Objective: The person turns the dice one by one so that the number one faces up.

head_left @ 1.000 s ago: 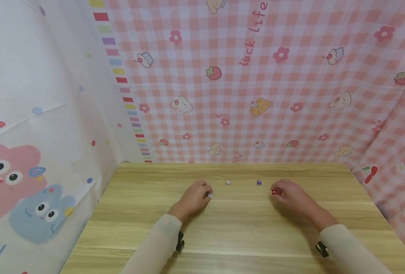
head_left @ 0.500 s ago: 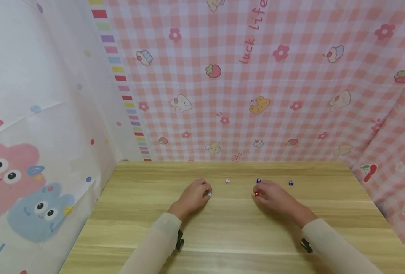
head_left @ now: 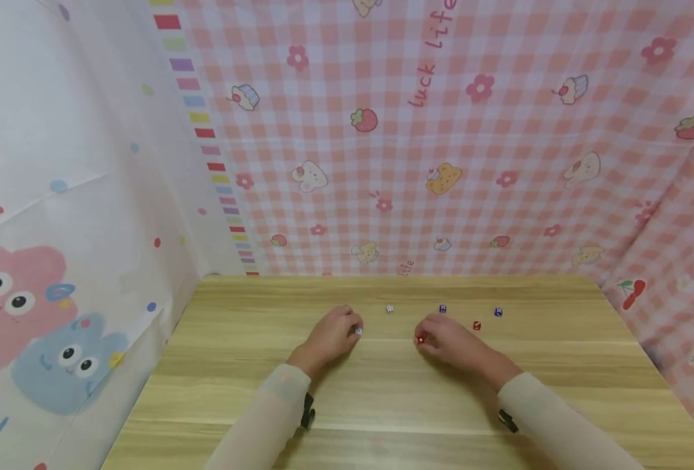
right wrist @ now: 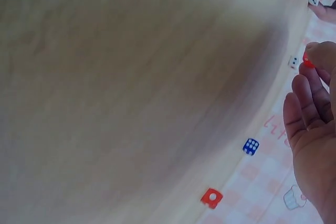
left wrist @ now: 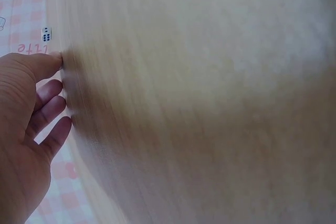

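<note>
My left hand [head_left: 329,336] rests on the wooden table [head_left: 335,405] and pinches a white die [head_left: 358,331] between thumb and fingers; that die also shows in the right wrist view. To its right, my right hand [head_left: 455,339] pinches a red die [head_left: 420,340] at its fingertips; the right wrist view shows this red die [right wrist: 307,60] between thumb and finger. Beyond the hands lie a white die [head_left: 390,309] and a blue die [head_left: 442,309]. A second red die [head_left: 477,325] and another blue die [head_left: 498,312] lie to the right of my right hand's fingers.
A pink checked cloth [head_left: 335,209] hangs behind the table's far edge. White cloth with cartoon figures [head_left: 70,365] covers the left side. A black band piece [head_left: 307,411] sits at the left wrist, another [head_left: 508,421] at the right.
My right hand has moved left and slightly nearer with a red die, toward my left hand. The right-hand blue die and the second red die have come into view behind it. My left hand stays still.
</note>
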{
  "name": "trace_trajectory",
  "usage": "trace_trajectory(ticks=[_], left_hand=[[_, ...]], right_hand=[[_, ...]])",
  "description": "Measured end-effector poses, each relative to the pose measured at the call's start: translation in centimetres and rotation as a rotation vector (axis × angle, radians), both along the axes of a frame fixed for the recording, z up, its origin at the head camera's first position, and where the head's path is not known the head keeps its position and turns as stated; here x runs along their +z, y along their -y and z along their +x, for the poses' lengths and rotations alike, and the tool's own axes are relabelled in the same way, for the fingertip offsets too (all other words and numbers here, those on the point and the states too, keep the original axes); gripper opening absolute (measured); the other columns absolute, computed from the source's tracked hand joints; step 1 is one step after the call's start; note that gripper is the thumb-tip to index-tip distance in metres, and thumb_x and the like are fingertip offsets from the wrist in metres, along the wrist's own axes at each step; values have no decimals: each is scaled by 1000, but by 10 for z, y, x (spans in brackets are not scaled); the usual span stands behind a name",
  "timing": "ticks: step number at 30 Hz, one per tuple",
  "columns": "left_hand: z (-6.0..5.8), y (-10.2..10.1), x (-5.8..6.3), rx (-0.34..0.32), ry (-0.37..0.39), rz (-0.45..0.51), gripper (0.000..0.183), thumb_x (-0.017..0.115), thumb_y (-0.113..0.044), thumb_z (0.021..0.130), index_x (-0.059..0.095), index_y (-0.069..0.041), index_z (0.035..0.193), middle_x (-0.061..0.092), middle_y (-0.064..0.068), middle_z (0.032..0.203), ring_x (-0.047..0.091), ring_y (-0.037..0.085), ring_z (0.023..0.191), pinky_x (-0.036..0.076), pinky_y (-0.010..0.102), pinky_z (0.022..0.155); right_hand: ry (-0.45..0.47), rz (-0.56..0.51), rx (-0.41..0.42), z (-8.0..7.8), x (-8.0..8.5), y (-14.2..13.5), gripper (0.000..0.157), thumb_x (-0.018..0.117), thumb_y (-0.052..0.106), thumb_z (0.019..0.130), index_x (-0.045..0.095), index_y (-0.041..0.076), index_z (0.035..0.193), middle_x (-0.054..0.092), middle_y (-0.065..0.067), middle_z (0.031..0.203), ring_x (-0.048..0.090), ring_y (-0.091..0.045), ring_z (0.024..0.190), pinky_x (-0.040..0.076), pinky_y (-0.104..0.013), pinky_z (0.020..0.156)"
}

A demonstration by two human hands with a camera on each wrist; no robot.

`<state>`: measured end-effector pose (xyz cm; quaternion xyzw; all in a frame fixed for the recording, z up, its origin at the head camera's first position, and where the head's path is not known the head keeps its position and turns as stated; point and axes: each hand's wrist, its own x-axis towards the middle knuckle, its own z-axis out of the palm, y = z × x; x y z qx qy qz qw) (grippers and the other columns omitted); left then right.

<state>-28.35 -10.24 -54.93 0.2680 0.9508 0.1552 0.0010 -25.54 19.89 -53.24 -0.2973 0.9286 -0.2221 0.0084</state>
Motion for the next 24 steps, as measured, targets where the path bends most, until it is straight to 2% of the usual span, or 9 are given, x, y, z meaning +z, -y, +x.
trace_trajectory(ticks=[9, 13, 24], left_hand=[[0, 0, 0, 2, -7, 1, 5, 73, -21, 98, 72, -19, 102, 62, -5, 108, 57, 15, 105, 53, 31, 93], [1, 1, 0, -7, -18, 6, 4, 72, -20, 98, 72, -19, 102, 62, -5, 106, 57, 15, 103, 53, 30, 91], [0, 1, -1, -3, -9, 8, 4, 71, -21, 99, 72, -19, 102, 61, -5, 106, 57, 15, 103, 53, 30, 92]], right_hand=[[18, 21, 46, 1, -8, 12, 8, 74, 16, 95, 69, 18, 100, 62, 8, 98, 56, -9, 92, 55, -34, 86], [6, 34, 44, 1, -13, 15, 9, 75, 15, 94, 68, 17, 99, 60, 8, 97, 53, -9, 90, 54, -32, 81], [-6, 55, 23, 0, -16, 17, 11, 77, 17, 94, 68, 19, 101, 58, 9, 96, 53, -7, 89, 54, -29, 79]])
